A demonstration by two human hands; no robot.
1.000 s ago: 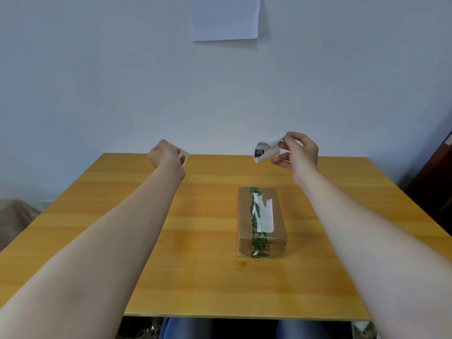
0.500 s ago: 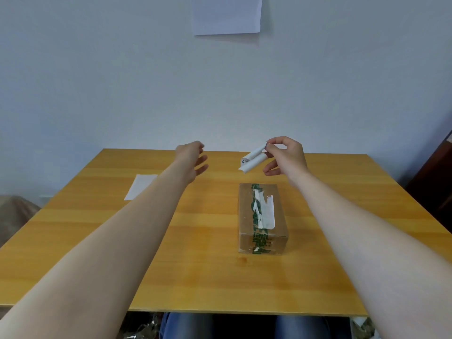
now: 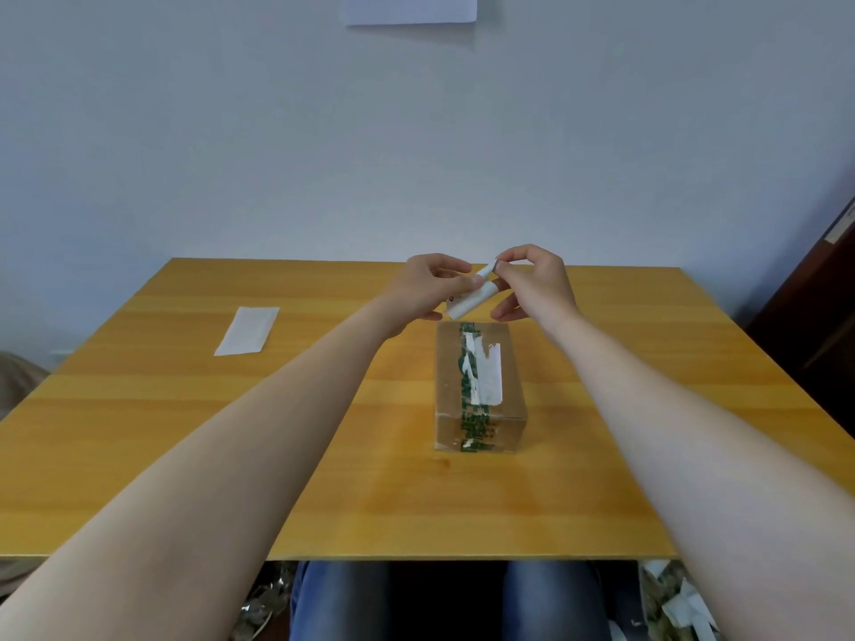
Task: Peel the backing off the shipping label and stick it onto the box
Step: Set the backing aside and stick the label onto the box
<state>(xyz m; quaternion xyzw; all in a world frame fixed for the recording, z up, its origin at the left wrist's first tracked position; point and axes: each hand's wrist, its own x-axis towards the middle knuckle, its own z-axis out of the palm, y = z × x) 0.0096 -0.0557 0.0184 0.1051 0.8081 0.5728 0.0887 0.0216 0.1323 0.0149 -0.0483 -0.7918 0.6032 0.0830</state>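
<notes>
Above the far end of the box [image 3: 479,386]: both hands grasp the curled shipping label [image 3: 472,302].
Left hand [image 3: 432,286] and right hand [image 3: 532,282] pinch it; its print is mostly hidden. Peeled backing [image 3: 247,330] lies on the bench [image 3: 185,432].

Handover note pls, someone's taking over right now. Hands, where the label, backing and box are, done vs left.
Left hand: fingers closed on the curled label, at its left side.
Right hand: pinching the label's upper right end.
Label: rolled up on itself, held in the air above the far end of the box, not touching it.
Backing strip: lies flat on the table, far left, apart from the box.
Box: taped shut, an old torn white patch on top.
Done: backing is off.
Left: uncurl the label, lay it on the box top, press it flat.
</notes>
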